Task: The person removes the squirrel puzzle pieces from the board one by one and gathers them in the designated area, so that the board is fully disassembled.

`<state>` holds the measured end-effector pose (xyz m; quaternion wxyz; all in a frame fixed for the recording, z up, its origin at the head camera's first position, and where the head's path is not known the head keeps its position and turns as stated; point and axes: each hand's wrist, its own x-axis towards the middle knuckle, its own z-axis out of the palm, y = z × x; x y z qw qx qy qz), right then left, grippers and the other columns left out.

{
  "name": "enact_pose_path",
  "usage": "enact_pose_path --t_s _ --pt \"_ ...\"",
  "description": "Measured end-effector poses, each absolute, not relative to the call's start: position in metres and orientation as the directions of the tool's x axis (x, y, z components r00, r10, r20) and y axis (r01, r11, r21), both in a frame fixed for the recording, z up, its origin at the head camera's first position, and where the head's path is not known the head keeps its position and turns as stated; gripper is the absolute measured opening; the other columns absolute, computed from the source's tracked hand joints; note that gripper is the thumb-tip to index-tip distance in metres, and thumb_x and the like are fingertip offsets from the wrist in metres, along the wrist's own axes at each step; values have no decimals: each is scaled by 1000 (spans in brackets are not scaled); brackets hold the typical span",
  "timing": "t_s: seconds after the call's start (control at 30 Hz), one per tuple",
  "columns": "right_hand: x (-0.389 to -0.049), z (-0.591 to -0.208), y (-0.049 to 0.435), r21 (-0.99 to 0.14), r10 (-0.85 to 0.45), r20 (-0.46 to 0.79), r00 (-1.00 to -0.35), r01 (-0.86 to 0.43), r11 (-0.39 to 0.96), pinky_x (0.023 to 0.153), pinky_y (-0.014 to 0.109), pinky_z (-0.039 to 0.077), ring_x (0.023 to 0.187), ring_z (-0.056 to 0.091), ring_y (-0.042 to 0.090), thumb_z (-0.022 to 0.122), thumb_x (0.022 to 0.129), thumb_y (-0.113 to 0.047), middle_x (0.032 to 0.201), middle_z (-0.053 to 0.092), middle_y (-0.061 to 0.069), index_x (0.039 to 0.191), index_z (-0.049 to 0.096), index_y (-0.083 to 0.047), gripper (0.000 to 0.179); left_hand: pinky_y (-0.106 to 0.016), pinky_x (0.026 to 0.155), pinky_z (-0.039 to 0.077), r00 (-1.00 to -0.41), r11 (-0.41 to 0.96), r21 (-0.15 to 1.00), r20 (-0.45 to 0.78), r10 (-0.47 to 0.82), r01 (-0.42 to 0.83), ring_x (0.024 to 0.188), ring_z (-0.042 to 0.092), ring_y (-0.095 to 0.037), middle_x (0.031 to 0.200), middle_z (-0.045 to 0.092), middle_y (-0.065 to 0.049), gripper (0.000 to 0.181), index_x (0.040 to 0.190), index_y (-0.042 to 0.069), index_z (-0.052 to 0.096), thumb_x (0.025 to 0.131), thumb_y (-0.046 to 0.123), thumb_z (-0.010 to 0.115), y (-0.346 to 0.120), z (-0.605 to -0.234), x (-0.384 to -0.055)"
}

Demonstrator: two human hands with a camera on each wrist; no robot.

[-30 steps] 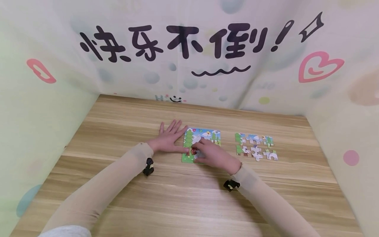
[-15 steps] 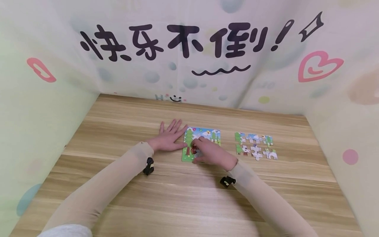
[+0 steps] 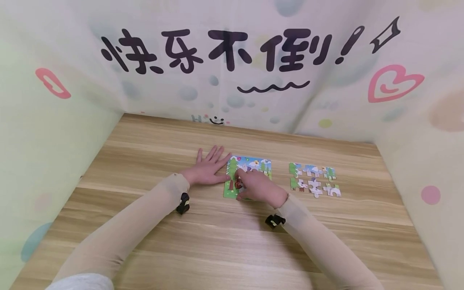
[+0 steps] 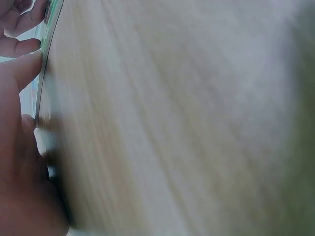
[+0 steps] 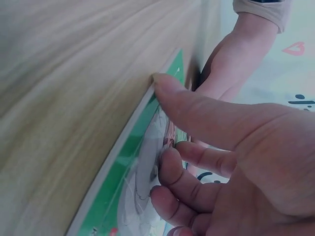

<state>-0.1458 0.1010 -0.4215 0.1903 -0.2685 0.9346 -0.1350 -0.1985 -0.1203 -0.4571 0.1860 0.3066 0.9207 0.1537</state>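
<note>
A square jigsaw puzzle board (image 3: pixel 233 165) with trees, sky and green grass lies flat on the table. My left hand (image 3: pixel 207 172) rests beside it, palm down and fingers spread, its thumb (image 4: pixel 28 69) at the board's left edge. My right hand (image 3: pixel 259 187) bends over the board's lower middle, covering much of it. In the right wrist view, the thumb (image 5: pixel 197 113) touches the green front border (image 5: pixel 106 191) while curled fingers (image 5: pixel 184 189) meet the picture's grey-white part. I cannot tell whether they pinch a puzzle piece.
Several loose jigsaw pieces (image 3: pixel 314 180) lie in two rows to the right of the board. The wood-grain table (image 3: pixel 217 245) meets a printed curtain (image 3: pixel 275 106) along its back and sides. A dark wrist camera (image 3: pixel 275 220) hangs under each sleeve.
My right wrist and forearm have shifted slightly left, with the fingers staying over the same part of the board. My left thumb has moved slightly up along the board's edge.
</note>
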Motion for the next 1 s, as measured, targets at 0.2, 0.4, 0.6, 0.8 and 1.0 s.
enact_pose_path --t_s 0.2,0.4,0.6,0.8,1.0 --pt "-147 -423 99 -357 -538 -295 -789 -431 829 76 39 53 80 60 19 90 83 -29 89 66 -1 129 56 -9 61 -72 117 -16 -749 767 389 -236 619 511 159 -14 -39 173 -8 -19 86 169 18 10 104 60 47 -120 -458 -200" --pt "-145 -423 98 -365 -522 -297 -799 -410 836 79 40 54 83 62 20 90 83 -28 90 66 0 131 54 -9 62 -72 117 -16 -749 764 408 -239 618 501 159 -14 -39 173 -8 -19 87 169 18 10 104 61 47 -120 -457 -199" --pt "-142 -423 98 -369 -507 -262 -821 -400 839 82 43 56 87 65 25 91 82 -28 95 69 3 130 52 -10 64 -72 117 -17 -750 761 411 -233 620 502 159 -14 -39 173 -8 -19 87 169 18 10 103 61 47 -120 -458 -199" --pt "-138 -426 100 -379 -515 -215 -830 -415 827 82 43 56 92 64 27 92 81 -27 103 66 8 129 51 -10 65 -72 117 -16 -753 766 399 -233 616 504 159 -14 -38 174 -7 -18 86 169 19 11 103 62 47 -120 -461 -199" --pt "-136 -428 103 -402 -548 -171 -819 -449 798 80 38 56 91 60 21 91 82 -25 104 61 7 128 54 -6 62 -72 117 -16 -756 766 396 -223 616 507 159 -13 -38 174 -6 -18 86 169 19 11 103 61 47 -119 -463 -199"
